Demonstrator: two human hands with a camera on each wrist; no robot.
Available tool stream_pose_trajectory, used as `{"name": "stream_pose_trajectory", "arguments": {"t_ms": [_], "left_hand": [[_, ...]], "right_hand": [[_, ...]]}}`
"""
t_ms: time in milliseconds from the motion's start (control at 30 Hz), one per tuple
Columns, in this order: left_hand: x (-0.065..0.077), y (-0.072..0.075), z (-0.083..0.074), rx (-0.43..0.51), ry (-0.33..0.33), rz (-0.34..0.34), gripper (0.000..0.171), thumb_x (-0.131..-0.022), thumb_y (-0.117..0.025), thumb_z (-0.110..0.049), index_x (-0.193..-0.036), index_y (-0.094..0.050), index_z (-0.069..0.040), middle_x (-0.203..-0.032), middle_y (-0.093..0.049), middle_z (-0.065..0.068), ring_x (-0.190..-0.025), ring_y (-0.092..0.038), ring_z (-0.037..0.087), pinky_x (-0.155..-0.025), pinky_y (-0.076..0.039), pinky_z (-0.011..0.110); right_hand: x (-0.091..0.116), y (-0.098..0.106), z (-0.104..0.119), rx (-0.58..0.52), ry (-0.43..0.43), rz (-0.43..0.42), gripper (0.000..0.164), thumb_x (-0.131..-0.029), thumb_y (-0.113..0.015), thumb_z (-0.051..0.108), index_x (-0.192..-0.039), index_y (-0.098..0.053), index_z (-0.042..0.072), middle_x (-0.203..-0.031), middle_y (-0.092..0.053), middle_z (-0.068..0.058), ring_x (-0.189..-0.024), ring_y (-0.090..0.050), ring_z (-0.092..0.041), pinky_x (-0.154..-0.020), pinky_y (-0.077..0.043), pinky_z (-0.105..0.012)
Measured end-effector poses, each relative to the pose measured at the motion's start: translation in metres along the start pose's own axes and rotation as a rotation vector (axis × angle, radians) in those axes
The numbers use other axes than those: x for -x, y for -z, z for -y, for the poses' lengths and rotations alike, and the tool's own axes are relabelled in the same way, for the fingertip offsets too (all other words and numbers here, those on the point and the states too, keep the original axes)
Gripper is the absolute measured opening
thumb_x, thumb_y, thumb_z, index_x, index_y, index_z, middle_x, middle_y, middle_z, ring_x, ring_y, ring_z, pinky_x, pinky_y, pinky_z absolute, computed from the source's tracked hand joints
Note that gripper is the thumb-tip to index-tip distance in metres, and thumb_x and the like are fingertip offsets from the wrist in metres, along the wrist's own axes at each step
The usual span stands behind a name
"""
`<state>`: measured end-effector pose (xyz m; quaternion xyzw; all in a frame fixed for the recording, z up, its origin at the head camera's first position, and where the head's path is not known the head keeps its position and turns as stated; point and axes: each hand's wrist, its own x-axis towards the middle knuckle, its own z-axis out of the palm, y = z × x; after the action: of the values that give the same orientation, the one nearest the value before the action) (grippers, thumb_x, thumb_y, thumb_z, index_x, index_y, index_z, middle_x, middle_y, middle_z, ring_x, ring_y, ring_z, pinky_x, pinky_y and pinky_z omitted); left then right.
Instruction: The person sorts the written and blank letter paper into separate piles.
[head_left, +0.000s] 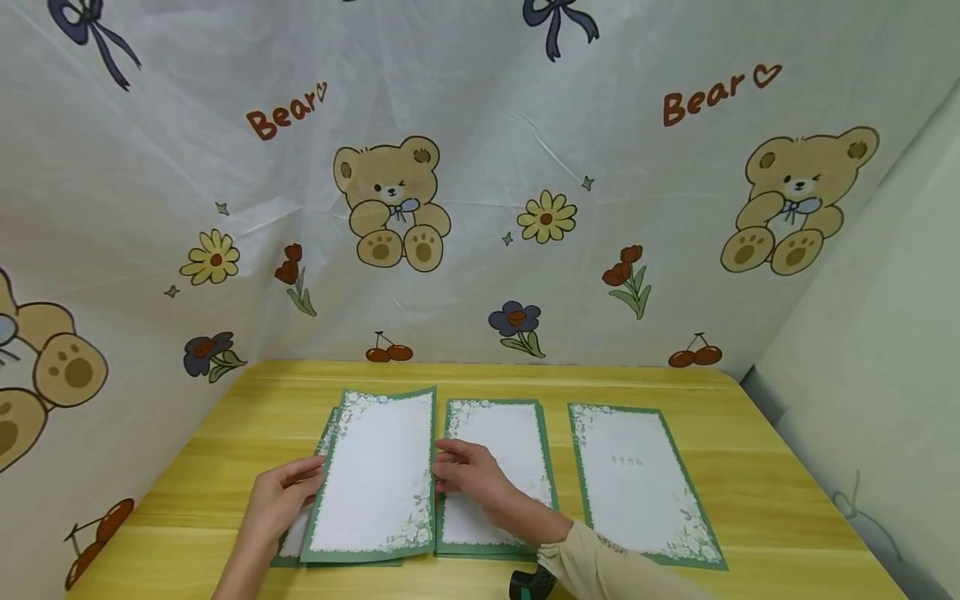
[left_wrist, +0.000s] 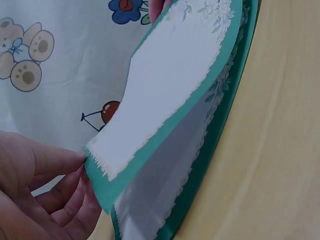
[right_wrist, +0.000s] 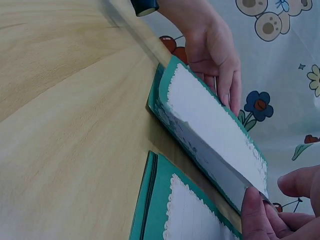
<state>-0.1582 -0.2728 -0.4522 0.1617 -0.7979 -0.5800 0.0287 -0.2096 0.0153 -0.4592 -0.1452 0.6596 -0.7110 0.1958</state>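
Observation:
A green-bordered white sheet of paper point(head_left: 375, 475) with pale flowers in its corners is raised and slightly bowed above another such sheet point(head_left: 296, 533). My left hand point(head_left: 277, 500) grips its left edge; in the left wrist view the thumb and fingers of the left hand point(left_wrist: 50, 185) pinch the green border. At the opposite edge, my right hand point(head_left: 472, 479) holds the sheet between thumb and fingers. The right wrist view has this right hand point(right_wrist: 280, 210) at the lower right, fingertips at the sheet's edge, with the raised sheet point(right_wrist: 215, 125) sloping over the one below.
A middle stack of matching sheets point(head_left: 491, 425) lies under my right forearm. Further right is a single sheet point(head_left: 637, 483) with small faint print. All rest on a yellow wood-grain table point(head_left: 780, 517). Behind it hangs a bear-print cloth point(head_left: 480, 167); a dark object point(head_left: 532, 583) sits near the right wrist.

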Motion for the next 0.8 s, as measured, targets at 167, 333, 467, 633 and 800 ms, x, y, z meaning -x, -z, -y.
{"name": "stream_pose_trajectory", "arguments": {"t_ms": [167, 333, 467, 633, 800], "left_hand": [[-0.002, 0.003, 0.003, -0.088, -0.023, -0.036, 0.032, -0.096, -0.061, 0.0, -0.126, -0.063, 0.009, -0.113, -0.066, 0.02, -0.089, -0.063, 0.016, -0.067, -0.055, 0.024], [-0.002, 0.004, 0.004, -0.257, -0.088, -0.089, 0.028, -0.095, -0.061, -0.001, -0.121, -0.067, 0.008, -0.111, -0.067, 0.023, -0.093, -0.063, 0.03, -0.063, -0.051, 0.024], [-0.002, 0.004, 0.005, -0.306, -0.116, -0.109, 0.026, -0.094, -0.062, -0.001, -0.118, -0.068, 0.009, -0.11, -0.067, 0.024, -0.095, -0.063, 0.034, -0.064, -0.05, 0.024], [-0.003, 0.005, 0.008, -0.313, -0.122, -0.109, 0.026, -0.093, -0.062, 0.001, -0.116, -0.067, 0.011, -0.108, -0.069, 0.024, -0.095, -0.064, 0.036, -0.064, -0.051, 0.024], [-0.003, 0.006, 0.011, -0.343, -0.141, -0.126, 0.025, -0.093, -0.063, 0.001, -0.115, -0.068, 0.011, -0.104, -0.07, 0.022, -0.095, -0.065, 0.036, -0.066, -0.052, 0.027]], "right_hand": [[-0.001, -0.009, -0.003, -0.007, -0.026, 0.021, 0.052, -0.097, -0.06, 0.001, -0.142, -0.04, -0.016, -0.122, -0.054, -0.023, -0.098, -0.065, -0.029, -0.084, -0.056, -0.041], [-0.003, -0.016, -0.005, 0.003, -0.062, 0.021, 0.053, -0.097, -0.059, 0.001, -0.142, -0.039, -0.016, -0.123, -0.053, -0.022, -0.1, -0.064, -0.031, -0.086, -0.056, -0.041], [-0.005, -0.019, -0.006, 0.029, -0.088, 0.014, 0.053, -0.097, -0.059, 0.003, -0.143, -0.039, -0.016, -0.125, -0.055, -0.021, -0.103, -0.064, -0.034, -0.086, -0.056, -0.041], [-0.005, -0.02, -0.004, 0.066, -0.099, 0.009, 0.053, -0.098, -0.06, 0.005, -0.143, -0.041, -0.014, -0.126, -0.056, -0.019, -0.101, -0.065, -0.033, -0.085, -0.056, -0.039], [-0.005, -0.022, -0.003, 0.101, -0.103, 0.0, 0.053, -0.097, -0.061, 0.008, -0.142, -0.043, -0.013, -0.126, -0.058, -0.019, -0.097, -0.067, -0.032, -0.084, -0.056, -0.038]]}}
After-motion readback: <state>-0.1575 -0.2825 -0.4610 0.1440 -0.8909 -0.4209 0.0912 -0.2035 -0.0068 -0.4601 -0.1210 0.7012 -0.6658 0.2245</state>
